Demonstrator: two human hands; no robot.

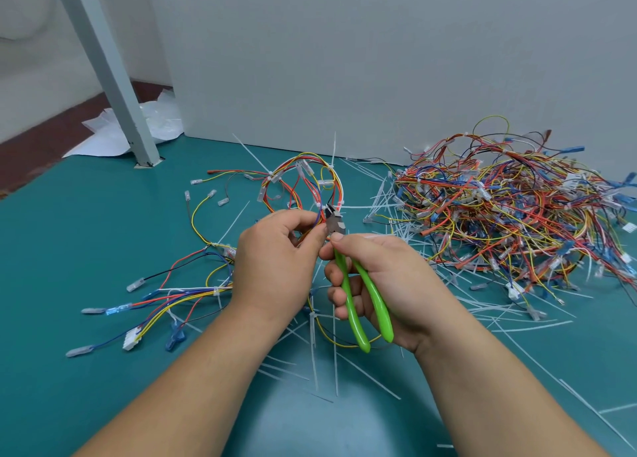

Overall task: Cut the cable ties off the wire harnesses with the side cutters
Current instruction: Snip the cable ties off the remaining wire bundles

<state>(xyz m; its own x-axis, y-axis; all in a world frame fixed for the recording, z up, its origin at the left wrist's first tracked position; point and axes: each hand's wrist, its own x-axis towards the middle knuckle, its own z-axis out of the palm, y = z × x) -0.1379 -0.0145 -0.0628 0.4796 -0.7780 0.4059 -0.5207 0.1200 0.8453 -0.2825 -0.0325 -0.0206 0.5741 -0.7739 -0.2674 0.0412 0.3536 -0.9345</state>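
while the right hand [389, 284] curls round the two glossy green handles of the side cutters [375, 301], its thumb laid forward beside the dull grey metal head, the left hand [275, 263] pinches a few thin wires of the harness [303, 181] between thumb and forefinger, right against that head. the other left fingers fold away beneath the hand. the handles stand a little apart, and the short pointed blades poke into the harness loop close to a small white cable tie [339, 204]; whether they bite on it i cannot tell.

the harness is a round loop of slim red, yellow, orange and blue insulated wires with clear sleeved terminals. it is held just beyond the hands, and its tails sprawl leftward over the smooth teal table [86, 232]. well to the right lies a tangled pile of harnesses [499, 208] in the same colours, against a plain white wall panel [344, 60]. stiff, narrow white cut ties [313, 346] lie scattered flat around and under the hands. at the back left a square grey post [113, 77] stands on the table, with crumpled clear plastic sheeting [162, 122] behind it.
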